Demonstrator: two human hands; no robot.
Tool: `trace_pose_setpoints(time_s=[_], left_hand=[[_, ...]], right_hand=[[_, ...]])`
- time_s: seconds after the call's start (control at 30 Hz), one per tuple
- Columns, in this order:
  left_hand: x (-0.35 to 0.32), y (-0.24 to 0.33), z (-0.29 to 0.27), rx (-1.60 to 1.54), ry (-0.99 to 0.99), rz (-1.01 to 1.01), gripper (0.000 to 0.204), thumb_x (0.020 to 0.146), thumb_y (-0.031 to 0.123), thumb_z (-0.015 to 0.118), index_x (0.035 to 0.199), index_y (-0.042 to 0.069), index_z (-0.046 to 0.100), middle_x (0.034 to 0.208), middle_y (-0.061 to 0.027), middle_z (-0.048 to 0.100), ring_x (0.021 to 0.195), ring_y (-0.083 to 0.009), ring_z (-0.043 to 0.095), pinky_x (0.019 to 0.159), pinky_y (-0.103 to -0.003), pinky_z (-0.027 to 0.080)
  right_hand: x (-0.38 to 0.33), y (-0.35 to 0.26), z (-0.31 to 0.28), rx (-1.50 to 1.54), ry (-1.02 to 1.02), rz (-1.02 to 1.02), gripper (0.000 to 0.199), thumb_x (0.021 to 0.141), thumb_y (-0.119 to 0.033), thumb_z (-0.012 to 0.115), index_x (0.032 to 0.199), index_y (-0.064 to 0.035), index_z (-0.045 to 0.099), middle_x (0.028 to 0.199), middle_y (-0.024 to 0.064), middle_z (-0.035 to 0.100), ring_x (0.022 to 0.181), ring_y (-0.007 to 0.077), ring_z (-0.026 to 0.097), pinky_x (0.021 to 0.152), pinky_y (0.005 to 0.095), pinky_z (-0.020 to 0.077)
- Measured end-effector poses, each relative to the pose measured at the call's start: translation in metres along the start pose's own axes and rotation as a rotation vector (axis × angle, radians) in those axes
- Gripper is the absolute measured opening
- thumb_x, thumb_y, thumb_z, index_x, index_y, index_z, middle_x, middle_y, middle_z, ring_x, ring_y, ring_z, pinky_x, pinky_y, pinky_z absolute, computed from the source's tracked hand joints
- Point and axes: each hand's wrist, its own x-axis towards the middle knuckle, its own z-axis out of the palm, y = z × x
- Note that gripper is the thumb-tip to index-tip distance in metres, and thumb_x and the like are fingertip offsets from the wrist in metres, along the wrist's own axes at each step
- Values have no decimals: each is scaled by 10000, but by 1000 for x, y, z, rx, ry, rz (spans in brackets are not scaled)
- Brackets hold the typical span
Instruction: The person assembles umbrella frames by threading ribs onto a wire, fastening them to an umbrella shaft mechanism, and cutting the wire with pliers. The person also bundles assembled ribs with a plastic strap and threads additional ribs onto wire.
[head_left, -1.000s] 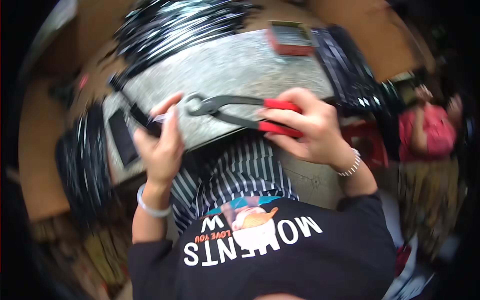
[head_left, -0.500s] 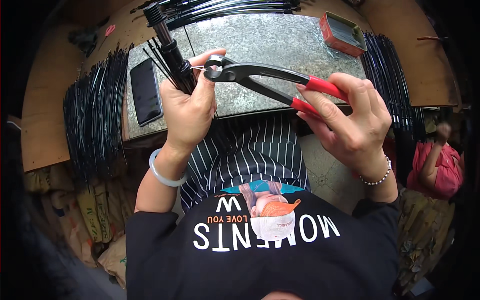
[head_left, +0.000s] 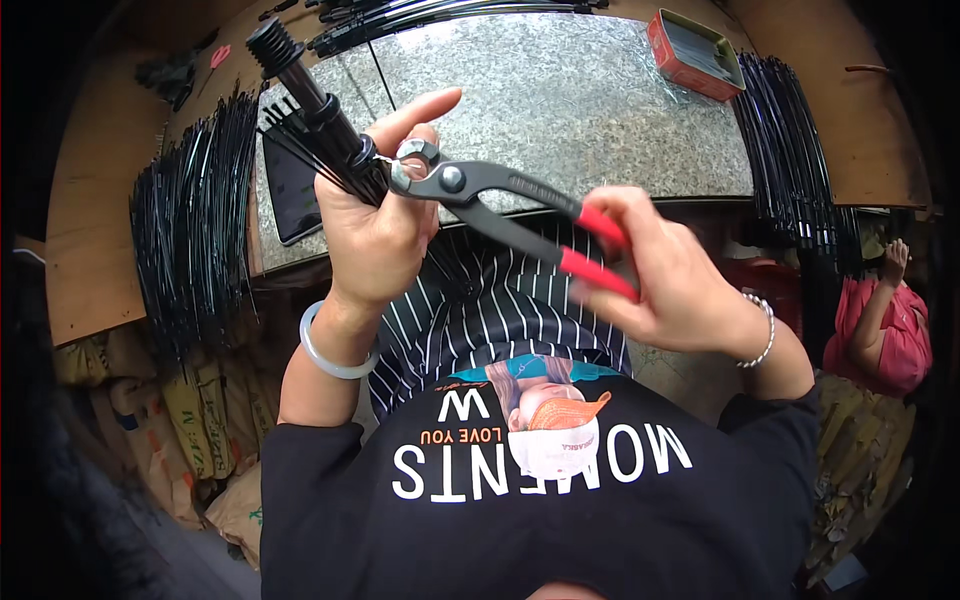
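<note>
My left hand [head_left: 375, 240] is closed around a black umbrella frame [head_left: 325, 112], its ringed shaft tilted up and to the left with thin ribs alongside. The index finger stretches out to the right. From the frame's collar a short, thin silvery wire [head_left: 384, 159] runs to the jaws of black end-cutting pincers [head_left: 500, 208] with red handle grips. The jaws stand apart around the wire, close to my left fingertips. My right hand [head_left: 665, 270], slightly blurred, wraps the spread red handles. The frame's lower end is hidden behind my left hand.
A dark phone [head_left: 288, 205] lies on the speckled tabletop [head_left: 580, 110], partly behind my left hand. A red tin [head_left: 690, 76] stands at the back right. Bundles of black ribs lie left [head_left: 195, 220], right [head_left: 785, 150] and behind [head_left: 440, 18]. A person in pink [head_left: 880, 330] is at far right.
The pincers' handles have swung down toward me and to the left with my right hand, and look wider apart. The umbrella frame has tipped slightly further left.
</note>
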Motion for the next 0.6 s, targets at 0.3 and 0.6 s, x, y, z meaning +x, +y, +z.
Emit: trace_pose_setpoints(time_s=[0.3, 0.6], left_hand=[[-1, -2, -3, 84, -36, 68, 292, 916, 102, 483, 1134, -79, 553, 600, 51, 457, 435, 13, 346, 389, -149, 274], [-4, -5, -4, 33, -27, -48, 289, 917, 94, 476, 1135, -79, 552, 564, 53, 446, 422, 10, 347, 377, -152, 267]], right_hand=[[7, 20, 6, 271, -156, -51, 483, 711, -104, 733, 1117, 6, 494, 704, 76, 592, 646, 189, 618, 629, 298, 486], [9, 3, -2, -39, -31, -37, 599, 744, -90, 683, 1258, -6, 387, 846, 126, 550, 747, 208, 584, 690, 305, 469]])
